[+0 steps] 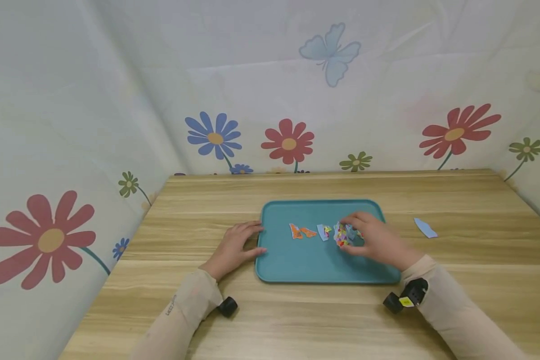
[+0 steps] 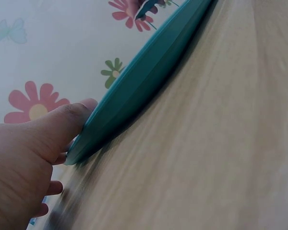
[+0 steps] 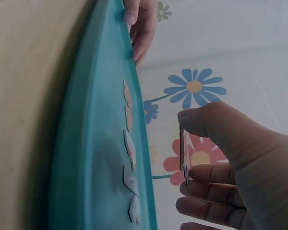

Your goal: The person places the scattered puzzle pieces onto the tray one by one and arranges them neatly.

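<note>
My right hand (image 1: pixel 373 239) pinches a thin multicoloured cardboard piece (image 1: pixel 341 235) between thumb and fingers. In the right wrist view the piece (image 3: pixel 184 151) is edge-on, raised above the teal tray (image 1: pixel 297 267). Flat on the tray lie two orange pieces, one (image 1: pixel 295 231) left of the other (image 1: pixel 308 232). To their right is a pale blue piece with bright patches (image 1: pixel 322 232). More pieces are partly hidden by the right hand. My left hand (image 1: pixel 234 247) touches the tray's left rim with thumb and fingertips, fingers loosely extended.
A pale blue pointed piece (image 1: pixel 425 228) lies on the wooden table (image 1: pixel 324 320), right of the tray. A white cloth (image 1: pixel 252 75) printed with flowers and a butterfly hangs behind the table. Dark wrist devices (image 1: pixel 228 306) sit on both sleeves.
</note>
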Demonstrator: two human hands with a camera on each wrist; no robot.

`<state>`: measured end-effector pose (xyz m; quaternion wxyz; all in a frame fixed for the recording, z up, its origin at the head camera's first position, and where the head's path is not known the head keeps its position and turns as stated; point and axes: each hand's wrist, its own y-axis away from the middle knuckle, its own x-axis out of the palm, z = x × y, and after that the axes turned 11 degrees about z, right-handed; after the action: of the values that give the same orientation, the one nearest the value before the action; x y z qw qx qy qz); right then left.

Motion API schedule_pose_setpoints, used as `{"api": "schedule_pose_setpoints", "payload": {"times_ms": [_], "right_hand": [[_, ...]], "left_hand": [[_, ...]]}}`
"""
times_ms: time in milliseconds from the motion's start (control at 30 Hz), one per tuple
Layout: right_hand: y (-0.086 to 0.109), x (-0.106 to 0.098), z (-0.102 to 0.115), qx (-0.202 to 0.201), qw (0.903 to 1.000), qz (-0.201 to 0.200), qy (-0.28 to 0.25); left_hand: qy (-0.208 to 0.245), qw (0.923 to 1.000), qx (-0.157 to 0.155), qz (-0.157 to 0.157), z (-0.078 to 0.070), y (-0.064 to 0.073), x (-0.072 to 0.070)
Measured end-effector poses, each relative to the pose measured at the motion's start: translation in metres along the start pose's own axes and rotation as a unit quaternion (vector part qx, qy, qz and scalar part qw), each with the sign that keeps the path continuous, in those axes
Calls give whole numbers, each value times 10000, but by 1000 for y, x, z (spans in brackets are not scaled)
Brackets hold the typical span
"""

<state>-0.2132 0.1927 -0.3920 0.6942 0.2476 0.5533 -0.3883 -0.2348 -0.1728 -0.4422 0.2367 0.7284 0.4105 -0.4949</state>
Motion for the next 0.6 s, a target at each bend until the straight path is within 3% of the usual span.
{"api": "schedule_pose_setpoints", "payload": {"times_ms": [367,600], "right_hand": [[-2,13,11,-388,9992,17,101],[-2,18,18,-411,9986,313,68]], "left_hand": [[-1,10000,45,-20,-1,1,-1],[60,10000,-12,63,-1,1,-1]]}}
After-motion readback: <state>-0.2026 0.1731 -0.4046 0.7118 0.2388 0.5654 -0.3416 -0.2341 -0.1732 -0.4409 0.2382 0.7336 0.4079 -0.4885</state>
